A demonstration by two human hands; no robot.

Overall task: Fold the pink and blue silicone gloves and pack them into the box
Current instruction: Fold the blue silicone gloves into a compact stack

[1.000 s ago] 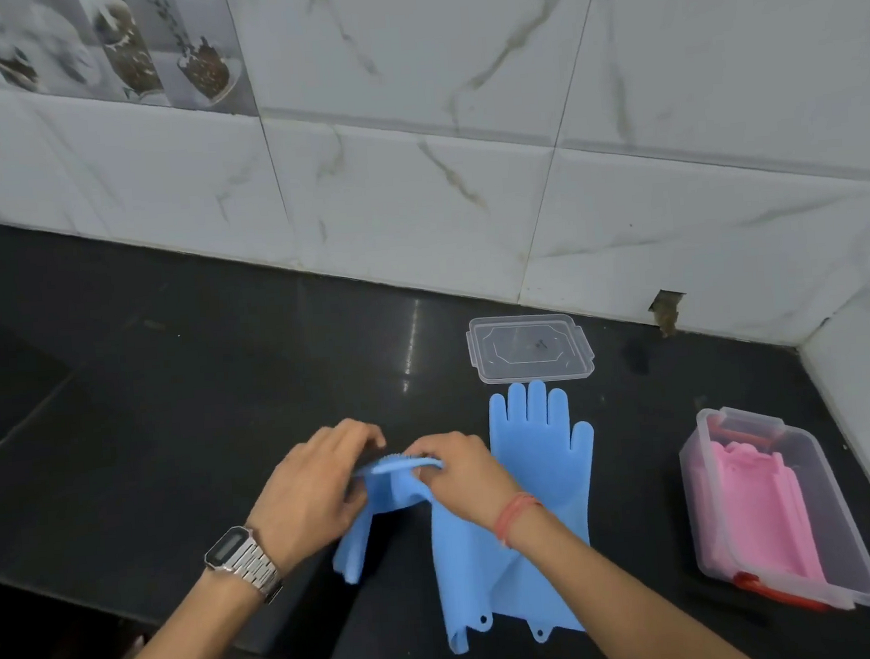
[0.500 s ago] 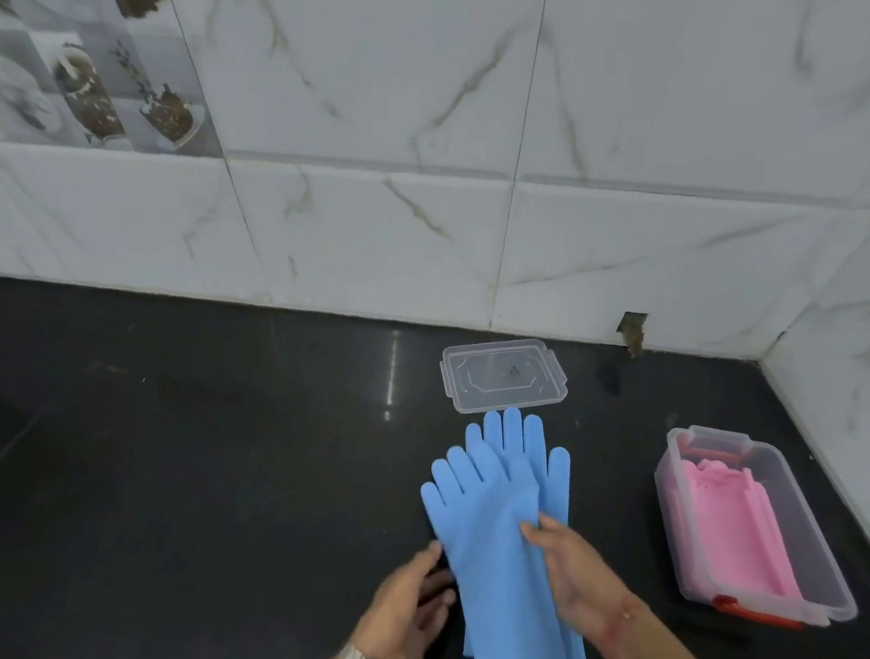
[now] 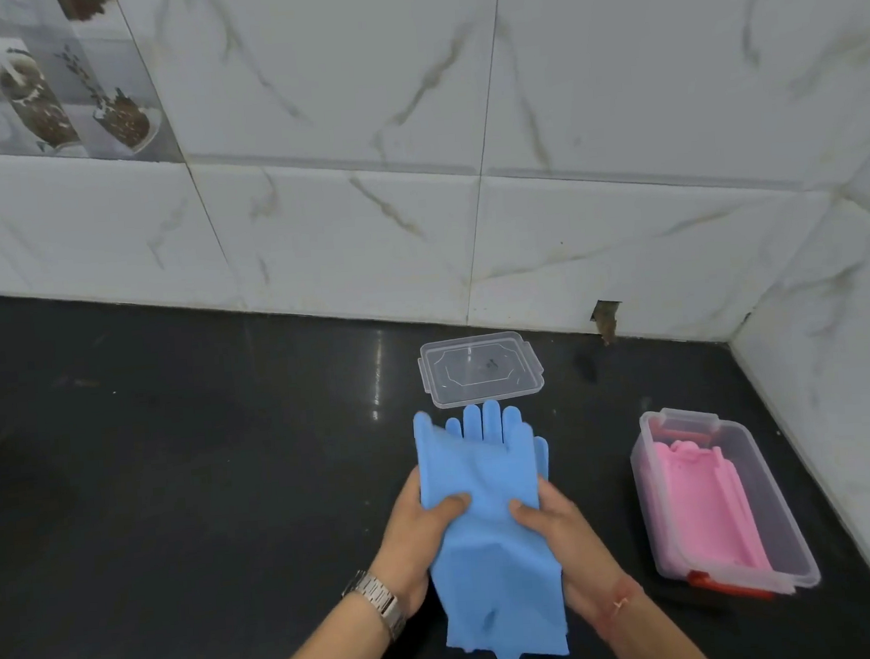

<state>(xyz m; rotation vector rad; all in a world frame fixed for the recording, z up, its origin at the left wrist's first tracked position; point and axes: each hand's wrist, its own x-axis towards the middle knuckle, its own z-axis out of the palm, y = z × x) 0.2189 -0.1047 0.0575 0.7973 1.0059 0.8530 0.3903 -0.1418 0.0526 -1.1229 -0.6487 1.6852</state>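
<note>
Two blue silicone gloves [image 3: 485,485] lie stacked on the black counter, fingers pointing toward the wall. My left hand [image 3: 420,531] grips their left edge, thumb on top. Opposite it, my right hand [image 3: 565,531] holds the right edge the same way. The cuff end is lifted and bent toward me. To the right stands a clear plastic box [image 3: 793,551] with red clips, and the folded pink gloves [image 3: 702,506] lie inside it.
The box's clear lid [image 3: 479,370] lies flat on the counter [image 3: 175,476] just beyond the blue fingertips. White marble-look tiled walls close off the back and the right side. A metal watch sits on my left wrist.
The second blue glove was laid over the first, then both hands took hold of the stacked pair at its sides and lifted the cuff end. The camera view shifted slightly.
</note>
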